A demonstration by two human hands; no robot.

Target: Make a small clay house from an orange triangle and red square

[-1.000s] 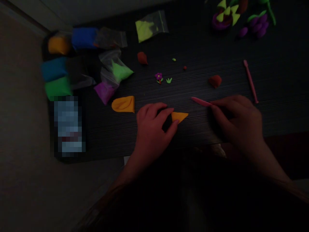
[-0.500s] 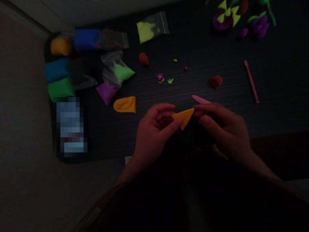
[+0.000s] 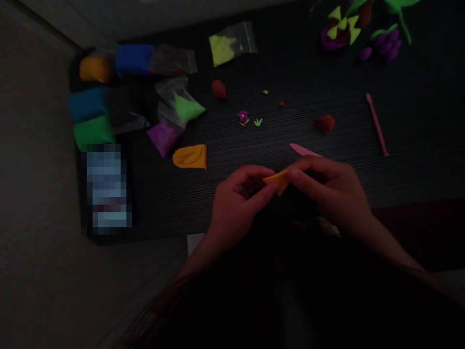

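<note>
A flat yellow-orange piece of modelling clay is held above the near edge of the dark table. My left hand pinches its left part between thumb and fingers. On the other side, my right hand grips the right corner, and its fingertips hide that corner. Beyond my right hand lies a pink clay knife, partly covered by the fingers. To the left rests another yellow-orange clay piece, rounded at one end and cut straight at the other.
Bags of coloured clay, such as a blue one, and a phone fill the left side. A small purple flower, brown lumps and a pink stick tool lie mid-table. Purple clay grapes sit far right.
My right hand has moved left and closed on the clay's right corner, which its fingertips now cover. The left hand has shifted slightly right with the clay.
</note>
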